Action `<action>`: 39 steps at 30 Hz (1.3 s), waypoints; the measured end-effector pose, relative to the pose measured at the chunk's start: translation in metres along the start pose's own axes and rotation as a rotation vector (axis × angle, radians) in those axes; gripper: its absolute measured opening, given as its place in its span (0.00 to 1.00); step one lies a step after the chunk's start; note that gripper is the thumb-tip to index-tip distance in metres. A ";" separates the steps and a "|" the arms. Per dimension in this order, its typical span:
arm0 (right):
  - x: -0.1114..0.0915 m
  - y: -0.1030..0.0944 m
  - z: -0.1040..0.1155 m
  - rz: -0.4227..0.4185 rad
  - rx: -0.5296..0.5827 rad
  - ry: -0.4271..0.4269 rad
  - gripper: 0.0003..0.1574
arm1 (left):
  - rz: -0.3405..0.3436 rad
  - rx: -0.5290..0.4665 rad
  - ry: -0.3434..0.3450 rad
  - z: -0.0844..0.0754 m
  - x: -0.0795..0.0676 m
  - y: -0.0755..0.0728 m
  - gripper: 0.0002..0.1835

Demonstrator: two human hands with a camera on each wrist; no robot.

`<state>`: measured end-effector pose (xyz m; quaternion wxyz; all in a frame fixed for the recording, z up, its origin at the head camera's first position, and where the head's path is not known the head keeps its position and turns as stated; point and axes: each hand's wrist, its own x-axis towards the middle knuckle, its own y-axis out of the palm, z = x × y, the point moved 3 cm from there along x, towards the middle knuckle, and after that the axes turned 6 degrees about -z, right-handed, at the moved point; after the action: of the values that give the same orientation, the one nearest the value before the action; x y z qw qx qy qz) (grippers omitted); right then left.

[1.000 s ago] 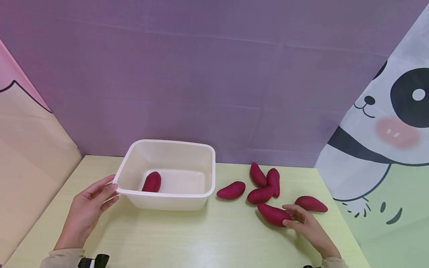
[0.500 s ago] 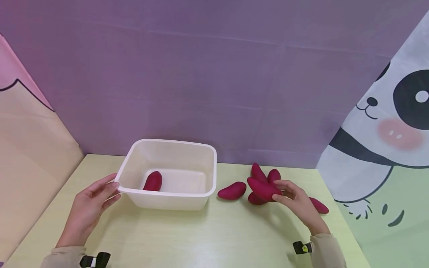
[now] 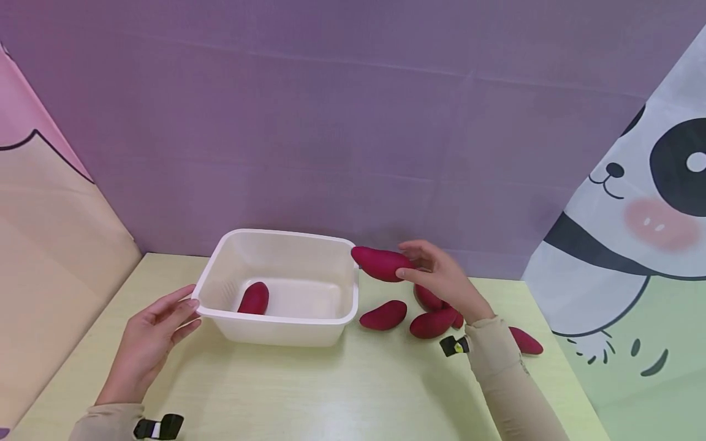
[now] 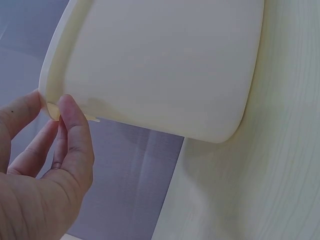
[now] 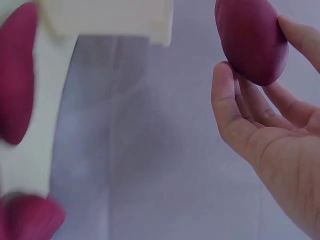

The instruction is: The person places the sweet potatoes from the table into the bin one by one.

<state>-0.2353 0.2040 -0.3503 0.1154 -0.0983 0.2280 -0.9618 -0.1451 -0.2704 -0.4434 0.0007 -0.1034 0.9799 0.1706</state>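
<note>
A white plastic tub (image 3: 276,331) stands on the pale yellow table, with one purple-red sweet potato (image 3: 254,298) lying inside at its left. My left hand (image 3: 187,309) pinches the tub's left rim corner between thumb and forefinger; the left wrist view shows the rim (image 4: 150,65) between those fingertips (image 4: 75,130). My right hand (image 3: 405,260) holds another sweet potato (image 3: 377,262) in the air, just beside the tub's back right corner. In the right wrist view, that potato (image 5: 250,40) sits between thumb and fingers (image 5: 225,95), with the tub's corner (image 5: 110,17) to its left.
Several more sweet potatoes lie on the table (image 3: 331,386) to the right of the tub: one (image 3: 383,314) close to it, a cluster (image 3: 432,323) under my right forearm, one (image 3: 526,341) further right. A purple backdrop stands behind; printed panels close both sides.
My right hand picked a sweet potato up off the table and carried it up and to the left, to the tub's right corner. The left hand and the tub stayed put.
</note>
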 end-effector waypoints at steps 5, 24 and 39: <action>0.035 0.026 0.031 0.076 0.042 -0.036 0.30 | -0.006 0.001 -0.006 0.000 0.000 0.000 0.19; 0.120 0.151 0.073 0.320 0.027 -0.039 0.32 | -0.021 0.006 -0.001 -0.002 -0.006 0.005 0.19; 0.125 0.202 0.040 0.413 -0.186 0.071 0.28 | -0.025 0.025 0.003 0.000 -0.009 0.011 0.19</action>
<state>-0.3094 -0.0218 -0.3918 0.2922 -0.0256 0.3348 -0.8955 -0.1387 -0.2582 -0.4397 0.0028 -0.1161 0.9806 0.1581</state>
